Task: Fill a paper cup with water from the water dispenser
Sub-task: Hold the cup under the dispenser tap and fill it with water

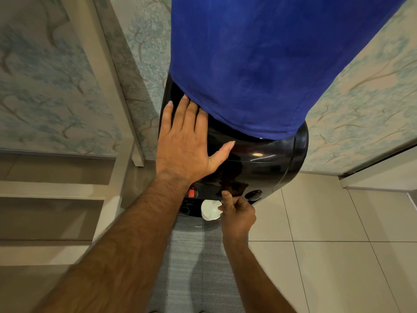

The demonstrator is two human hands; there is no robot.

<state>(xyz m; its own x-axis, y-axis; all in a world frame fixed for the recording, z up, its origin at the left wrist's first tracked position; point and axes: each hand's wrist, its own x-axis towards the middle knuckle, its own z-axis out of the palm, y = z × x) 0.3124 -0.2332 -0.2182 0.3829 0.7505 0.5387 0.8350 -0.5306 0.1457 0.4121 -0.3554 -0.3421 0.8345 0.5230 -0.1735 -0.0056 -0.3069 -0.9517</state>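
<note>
Paper cup (211, 210) pinched in right hand (238, 216) fingers under the tap to catch water; left hand (187, 141) flat, fingers spread, steadying the dispenser (259, 159).

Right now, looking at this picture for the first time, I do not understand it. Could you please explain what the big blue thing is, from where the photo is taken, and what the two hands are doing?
The photo comes from a camera worn on a person's head, looking down, so the two bare arms belong to that person. The blue cover is cloth over what is probably the water bottle, standing on a black water dispenser. The left hand lies flat and open on the dispenser's top. The right hand holds a white paper cup under the dispenser's front, one finger raised toward the controls. A red tap shows nearby. Whether water is flowing cannot be seen. On the floor lies a grey mat.
</note>
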